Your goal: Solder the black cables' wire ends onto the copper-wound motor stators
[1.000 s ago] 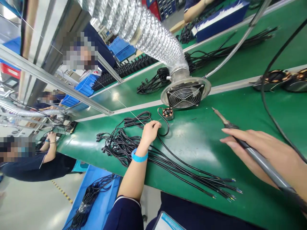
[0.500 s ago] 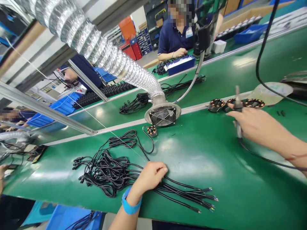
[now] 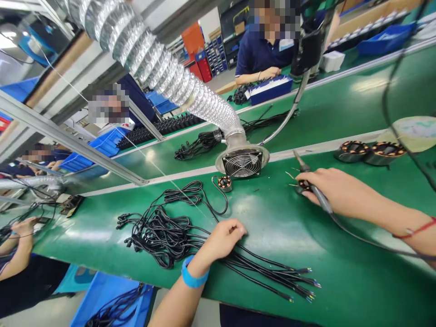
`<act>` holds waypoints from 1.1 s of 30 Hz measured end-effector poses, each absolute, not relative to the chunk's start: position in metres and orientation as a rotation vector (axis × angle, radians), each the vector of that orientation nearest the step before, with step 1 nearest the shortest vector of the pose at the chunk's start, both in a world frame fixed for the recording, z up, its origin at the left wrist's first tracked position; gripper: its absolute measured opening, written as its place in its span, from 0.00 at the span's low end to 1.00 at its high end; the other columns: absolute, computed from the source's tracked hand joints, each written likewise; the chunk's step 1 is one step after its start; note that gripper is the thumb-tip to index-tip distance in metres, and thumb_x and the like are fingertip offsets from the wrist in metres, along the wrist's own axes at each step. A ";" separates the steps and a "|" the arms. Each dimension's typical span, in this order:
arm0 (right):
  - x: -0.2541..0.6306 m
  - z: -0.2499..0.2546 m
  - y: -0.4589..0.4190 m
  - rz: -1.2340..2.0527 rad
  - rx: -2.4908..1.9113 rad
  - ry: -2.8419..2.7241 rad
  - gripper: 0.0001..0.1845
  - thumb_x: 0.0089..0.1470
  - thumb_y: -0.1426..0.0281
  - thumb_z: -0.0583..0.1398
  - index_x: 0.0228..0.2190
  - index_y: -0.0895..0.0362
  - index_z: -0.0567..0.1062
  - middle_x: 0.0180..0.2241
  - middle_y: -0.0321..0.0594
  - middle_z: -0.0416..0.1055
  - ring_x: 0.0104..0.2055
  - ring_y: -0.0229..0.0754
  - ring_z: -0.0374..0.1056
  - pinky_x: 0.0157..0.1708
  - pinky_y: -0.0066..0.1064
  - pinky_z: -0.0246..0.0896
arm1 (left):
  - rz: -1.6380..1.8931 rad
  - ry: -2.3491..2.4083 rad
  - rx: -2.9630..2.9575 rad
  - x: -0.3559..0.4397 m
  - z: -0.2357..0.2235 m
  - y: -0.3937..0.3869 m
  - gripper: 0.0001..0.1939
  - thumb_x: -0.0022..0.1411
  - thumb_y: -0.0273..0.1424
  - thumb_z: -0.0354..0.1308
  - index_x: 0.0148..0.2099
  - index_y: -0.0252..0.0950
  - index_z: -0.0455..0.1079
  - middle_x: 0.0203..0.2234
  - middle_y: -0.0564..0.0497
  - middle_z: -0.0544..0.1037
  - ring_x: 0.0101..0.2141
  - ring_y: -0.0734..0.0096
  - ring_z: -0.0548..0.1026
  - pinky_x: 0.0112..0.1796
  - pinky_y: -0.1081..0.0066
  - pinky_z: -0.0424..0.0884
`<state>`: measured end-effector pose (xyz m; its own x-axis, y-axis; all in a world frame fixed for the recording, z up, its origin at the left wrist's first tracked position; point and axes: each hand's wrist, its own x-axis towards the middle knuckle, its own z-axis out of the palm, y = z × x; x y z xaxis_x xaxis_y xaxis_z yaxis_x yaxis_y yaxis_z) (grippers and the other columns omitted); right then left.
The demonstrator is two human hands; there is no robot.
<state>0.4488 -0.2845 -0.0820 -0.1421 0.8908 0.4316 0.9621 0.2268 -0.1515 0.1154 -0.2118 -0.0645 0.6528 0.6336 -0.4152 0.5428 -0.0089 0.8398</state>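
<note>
My left hand (image 3: pixel 225 238), with a blue band at the wrist, lies with curled fingers over a bundle of black cables (image 3: pixel 170 236). Cables run out from under it to the right, ending in stripped coloured wire tips (image 3: pixel 311 288); what its fingers pinch is partly hidden. My right hand (image 3: pixel 344 193) grips a soldering iron (image 3: pixel 320 197), its tip pointing up and left. The same hand's fingers also hold a small copper-wound stator (image 3: pixel 304 185) with thin leads sticking out. Another stator (image 3: pixel 225 183) joined to a black cable rests on the green table, below the fume fan.
A fume fan (image 3: pixel 242 164) on a silver duct (image 3: pixel 204 102) stands mid-table. Two stators (image 3: pixel 352 151) sit at the right near a pale round dish (image 3: pixel 417 131). A black cord hangs at the right. A co-worker (image 3: pixel 262 59) sits opposite; a blue bin (image 3: pixel 112 299) is below left.
My right hand has moved left and nearer from the row of stators, taking one with it while keeping the soldering iron. My left hand stays on the cables. The view has shifted slightly.
</note>
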 end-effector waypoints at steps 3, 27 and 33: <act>0.402 -0.084 -0.306 -0.119 -1.591 -2.146 0.11 0.62 0.71 0.55 0.43 0.56 0.75 0.32 0.43 0.74 0.30 0.45 0.69 0.33 0.36 0.63 | 0.170 0.950 1.629 0.136 -0.062 -0.203 0.06 0.61 0.30 0.56 0.36 0.33 0.70 0.25 0.56 0.67 0.29 0.76 0.64 0.34 0.73 0.62; 0.321 -0.112 -0.329 -0.041 -1.524 -1.888 0.15 0.68 0.65 0.53 0.52 0.59 0.66 0.40 0.48 0.74 0.39 0.47 0.73 0.36 0.37 0.72 | -0.061 0.722 1.332 0.184 -0.066 -0.174 0.11 0.67 0.32 0.54 0.32 0.32 0.69 0.21 0.59 0.63 0.20 0.82 0.53 0.25 0.74 0.48; 0.328 -0.119 -0.334 0.109 -1.603 -1.804 0.19 0.67 0.64 0.55 0.56 0.57 0.66 0.44 0.48 0.75 0.41 0.49 0.74 0.39 0.41 0.73 | -0.087 0.728 1.665 0.153 -0.062 -0.177 0.13 0.66 0.35 0.58 0.31 0.32 0.70 0.26 0.55 0.69 0.30 0.76 0.65 0.36 0.73 0.61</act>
<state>0.3276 -0.3344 -0.1188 0.0219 0.8960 0.4436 0.8363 0.2267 -0.4992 0.1530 -0.1775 -0.0621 0.7979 0.4097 -0.4422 0.5023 -0.0461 0.8635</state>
